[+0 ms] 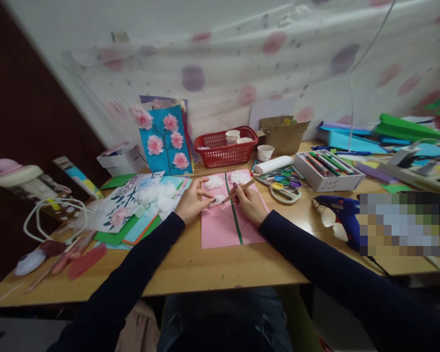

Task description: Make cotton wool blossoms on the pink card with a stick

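Note:
A sheet of pink paper (pixel 214 234) lies on the table before me, a dark green stripe (pixel 236 222) running down it. White cotton tufts (pixel 213 183) sit on its upper part, one on each side of the stripe. My left hand (pixel 191 201) reaches in from the left, thumb and fingertips pinched at a smaller cotton tuft (pixel 217 199). In my right hand (pixel 251 203) is a brown pointed stick (pixel 247 185), its tip close to that tuft. Whether the tip touches the cotton I cannot tell. Thin curved lines show on the paper below.
Left of the paper lie loose cotton (pixel 163 198) and coloured sheets (pixel 119 237). Behind stand a blue flower picture (pixel 152 146) and a red basket (pixel 225 157). On the right are scissors (pixel 284 194), a box of markers (pixel 324 183) and a blue glue gun (pixel 339 210).

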Demonstrator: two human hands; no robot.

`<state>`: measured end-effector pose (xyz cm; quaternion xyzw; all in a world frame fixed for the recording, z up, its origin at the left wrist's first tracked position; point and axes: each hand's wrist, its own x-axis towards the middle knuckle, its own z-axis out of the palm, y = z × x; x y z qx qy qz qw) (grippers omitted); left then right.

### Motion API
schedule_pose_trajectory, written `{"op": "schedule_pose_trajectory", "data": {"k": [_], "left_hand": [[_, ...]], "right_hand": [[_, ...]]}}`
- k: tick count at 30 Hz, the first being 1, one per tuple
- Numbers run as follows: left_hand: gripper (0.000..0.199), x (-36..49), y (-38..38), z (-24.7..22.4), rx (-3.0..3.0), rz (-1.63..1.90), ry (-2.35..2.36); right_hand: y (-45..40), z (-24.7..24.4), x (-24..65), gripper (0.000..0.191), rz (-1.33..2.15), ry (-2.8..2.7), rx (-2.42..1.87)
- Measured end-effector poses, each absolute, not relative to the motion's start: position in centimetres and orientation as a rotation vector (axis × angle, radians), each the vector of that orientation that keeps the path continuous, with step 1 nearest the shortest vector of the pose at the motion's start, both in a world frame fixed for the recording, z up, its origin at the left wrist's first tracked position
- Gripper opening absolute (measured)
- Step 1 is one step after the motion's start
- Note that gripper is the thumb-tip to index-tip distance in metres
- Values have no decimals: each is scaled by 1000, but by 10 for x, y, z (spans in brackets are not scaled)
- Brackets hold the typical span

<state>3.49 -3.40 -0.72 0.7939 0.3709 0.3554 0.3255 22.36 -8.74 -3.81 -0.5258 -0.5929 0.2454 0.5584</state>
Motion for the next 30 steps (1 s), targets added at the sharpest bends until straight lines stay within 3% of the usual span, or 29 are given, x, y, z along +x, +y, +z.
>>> {"op": "schedule_pose_trajectory", "data": {"k": [10, 30], "left_hand": [[64, 56, -26, 13, 2595, 580, 821], [56, 61, -20, 2, 2763, 579, 808]], "right_hand": [[-86, -40, 223, 43, 535, -1399, -1279], [-86, -44, 223, 41, 418, -1478, -1261]]}}
